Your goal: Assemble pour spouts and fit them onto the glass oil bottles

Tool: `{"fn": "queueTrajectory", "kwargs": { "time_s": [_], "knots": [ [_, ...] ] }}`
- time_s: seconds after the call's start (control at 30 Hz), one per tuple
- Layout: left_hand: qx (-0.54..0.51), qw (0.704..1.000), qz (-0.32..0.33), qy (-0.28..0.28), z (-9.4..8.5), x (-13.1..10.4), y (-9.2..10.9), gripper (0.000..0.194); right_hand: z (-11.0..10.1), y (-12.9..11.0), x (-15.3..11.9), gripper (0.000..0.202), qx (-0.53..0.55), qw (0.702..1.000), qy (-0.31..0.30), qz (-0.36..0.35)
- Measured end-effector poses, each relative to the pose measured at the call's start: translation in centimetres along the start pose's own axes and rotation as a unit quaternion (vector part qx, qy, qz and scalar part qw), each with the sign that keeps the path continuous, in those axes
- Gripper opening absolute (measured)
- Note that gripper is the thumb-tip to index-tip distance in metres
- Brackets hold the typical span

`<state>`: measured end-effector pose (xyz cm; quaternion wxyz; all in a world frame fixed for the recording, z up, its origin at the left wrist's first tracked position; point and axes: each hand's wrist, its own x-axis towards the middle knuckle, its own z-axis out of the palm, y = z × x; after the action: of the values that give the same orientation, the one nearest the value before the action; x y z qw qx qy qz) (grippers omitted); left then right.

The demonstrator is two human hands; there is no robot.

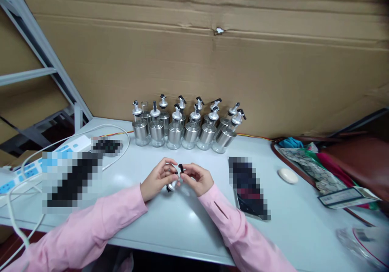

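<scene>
Over the near middle of the table, my left hand [157,179] is closed on a silver-and-black bottle pourer [172,186], tilted with its dark stopper end pointing down. My right hand [198,178] pinches a small black flap [181,168] at the pourer's tip. Whether the flap is joined to the spout is hidden by my fingers. Behind both hands stand several glass bottles with steel sleeves [175,134] in two rows, most topped with similar pourers. At the back left, one bottle [145,106] has a bare neck.
A phone-like dark device [247,187] lies to the right, with a white oval object [288,175] beyond it. On the left are a power strip [80,143], white cables and blurred dark items [75,178]. Cardboard [182,61] walls the back; a brown bag [358,154] sits right.
</scene>
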<state>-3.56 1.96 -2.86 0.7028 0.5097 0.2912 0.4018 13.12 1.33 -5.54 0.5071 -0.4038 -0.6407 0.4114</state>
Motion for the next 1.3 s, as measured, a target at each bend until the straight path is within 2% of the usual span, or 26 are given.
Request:
{"fn": "queueTrajectory", "kwargs": {
  "time_s": [0.1,0.2,0.4,0.63,0.77,0.93,1.17,1.3],
  "knots": [
    [0.017,0.999,0.012,0.032,-0.1,0.0,-0.3,0.045,0.1,-0.9,-0.2,0.025,-0.046,0.998,0.034,-0.031],
    [0.036,0.997,0.022,0.057,-0.3,0.2,-0.6,0.046,0.3,-1.8,-0.4,0.016,-0.096,0.992,0.053,-0.067],
    [0.069,0.995,0.04,0.067,-0.3,0.2,-0.5,0.043,0.4,-2.7,-0.3,0.005,-0.174,0.972,0.078,-0.136],
    [0.083,0.994,0.033,0.066,0.0,0.0,-0.4,0.038,0.3,-2.8,-0.1,0.013,-0.157,0.964,0.091,-0.194],
    [0.116,0.99,0.04,0.065,0.0,-0.1,-0.3,0.03,0.4,-2.7,0.0,0.012,-0.136,0.974,0.057,-0.17],
    [0.112,0.99,0.024,0.082,0.0,-0.1,-0.2,0.033,0.4,-2.4,0.0,0.01,-0.095,0.986,0.043,-0.134],
    [0.101,0.988,0.044,0.104,0.0,-0.1,-0.2,0.033,0.5,-1.8,0.0,0.009,-0.026,0.996,0.029,-0.079],
    [0.064,0.994,-0.005,0.083,0.1,-0.2,0.1,0.039,0.3,-1.3,0.1,0.011,0.024,0.999,0.015,-0.024]
  ]
}}
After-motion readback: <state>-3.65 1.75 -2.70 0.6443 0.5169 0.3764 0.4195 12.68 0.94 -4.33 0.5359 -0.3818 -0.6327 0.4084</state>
